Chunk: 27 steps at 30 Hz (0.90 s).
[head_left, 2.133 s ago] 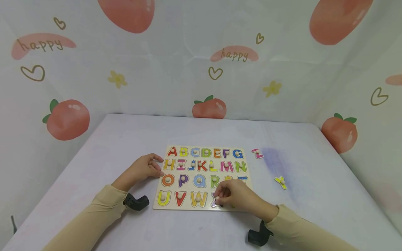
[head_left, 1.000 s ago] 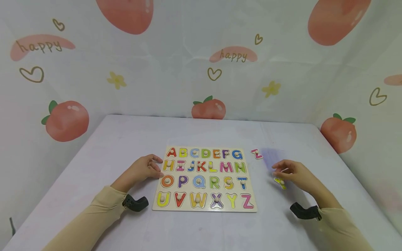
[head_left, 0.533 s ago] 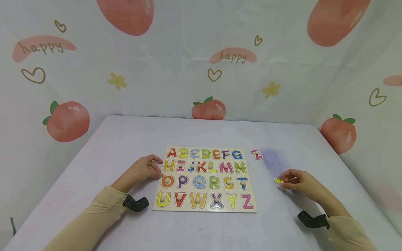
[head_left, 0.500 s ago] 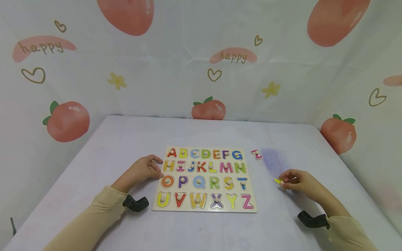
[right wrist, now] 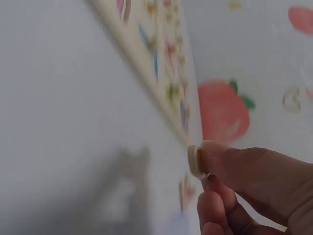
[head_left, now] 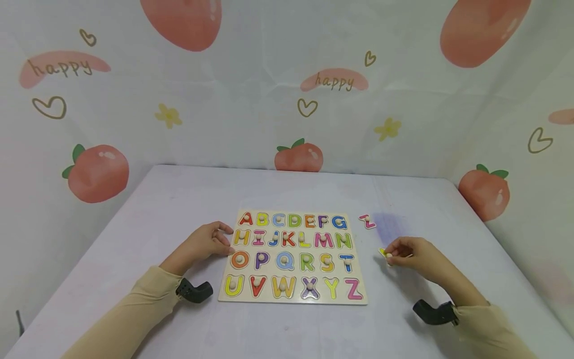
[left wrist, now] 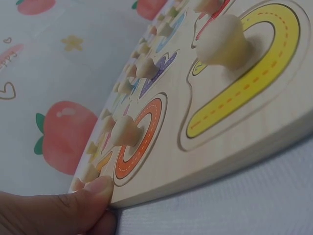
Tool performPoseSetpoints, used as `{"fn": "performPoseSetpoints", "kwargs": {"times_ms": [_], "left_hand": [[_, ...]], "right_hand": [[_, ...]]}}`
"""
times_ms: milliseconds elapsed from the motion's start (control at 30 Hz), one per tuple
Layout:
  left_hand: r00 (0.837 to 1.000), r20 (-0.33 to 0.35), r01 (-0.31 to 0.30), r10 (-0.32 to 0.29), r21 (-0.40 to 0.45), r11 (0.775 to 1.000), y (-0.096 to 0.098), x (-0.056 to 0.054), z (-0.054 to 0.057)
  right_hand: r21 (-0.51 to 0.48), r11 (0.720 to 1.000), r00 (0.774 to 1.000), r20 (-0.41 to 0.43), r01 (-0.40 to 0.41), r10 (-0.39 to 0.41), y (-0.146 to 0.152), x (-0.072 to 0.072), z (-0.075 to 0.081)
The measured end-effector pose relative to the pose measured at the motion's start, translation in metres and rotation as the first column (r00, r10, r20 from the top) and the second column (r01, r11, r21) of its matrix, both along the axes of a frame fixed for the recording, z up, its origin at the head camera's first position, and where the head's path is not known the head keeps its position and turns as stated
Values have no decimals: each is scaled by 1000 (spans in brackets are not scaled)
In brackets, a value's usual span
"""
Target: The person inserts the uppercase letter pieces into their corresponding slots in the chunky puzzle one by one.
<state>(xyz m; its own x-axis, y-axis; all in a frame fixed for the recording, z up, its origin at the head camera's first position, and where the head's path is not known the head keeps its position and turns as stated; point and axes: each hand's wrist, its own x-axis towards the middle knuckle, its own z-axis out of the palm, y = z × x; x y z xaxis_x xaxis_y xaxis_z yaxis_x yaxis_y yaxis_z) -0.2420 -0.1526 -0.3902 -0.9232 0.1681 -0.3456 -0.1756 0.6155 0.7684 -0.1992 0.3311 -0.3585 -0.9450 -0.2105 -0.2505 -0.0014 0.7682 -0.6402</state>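
Observation:
The wooden alphabet puzzle board (head_left: 296,272) lies on the table with knobbed letters in its slots. The Y slot (head_left: 331,288) and Z slot (head_left: 354,289) at the front right hold no knobbed piece. My right hand (head_left: 417,257) pinches the yellow letter Y piece (head_left: 383,253) by its knob, right of the board and over its own shadow. In the right wrist view the letter piece (right wrist: 194,161) shows edge-on at the thumb. My left hand (head_left: 206,242) touches the board's left edge with relaxed fingers; its thumb (left wrist: 99,188) lies at the edge near the O.
A pink letter Z piece (head_left: 367,222) lies on the table off the board's back right corner. A bluish stain (head_left: 389,227) marks the white tablecloth beside it. Behind the table hangs a printed backdrop (head_left: 242,124).
My right hand let go of the X in the board, went right to the Y piece, pinched it, and has lifted it leftward. The left hand has stayed at the board's edge.

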Motion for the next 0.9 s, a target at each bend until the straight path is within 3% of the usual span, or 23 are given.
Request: {"fn": "performPoseSetpoints", "kwargs": {"times_ms": [233,400,667,900], "left_hand": [[1000,-1,2,-2,-1,1000,-1,-2,-4],[1000,-7,6,-6,-2,1000,-1,-2,-6],[1000,-11,6,-6,-2,1000,0,-1,-3],[1000,-14,13,-14,-10,1000,-1,0,-2]], "right_hand": [[-99,984,988,-73,-146,139,-59,9,-1],[-143,971,982,-43,-190,186,-87,17,-11],[-167,964,978,2,-206,209,-104,25,-20],[-154,960,973,-21,-232,231,-107,29,-20]]}}
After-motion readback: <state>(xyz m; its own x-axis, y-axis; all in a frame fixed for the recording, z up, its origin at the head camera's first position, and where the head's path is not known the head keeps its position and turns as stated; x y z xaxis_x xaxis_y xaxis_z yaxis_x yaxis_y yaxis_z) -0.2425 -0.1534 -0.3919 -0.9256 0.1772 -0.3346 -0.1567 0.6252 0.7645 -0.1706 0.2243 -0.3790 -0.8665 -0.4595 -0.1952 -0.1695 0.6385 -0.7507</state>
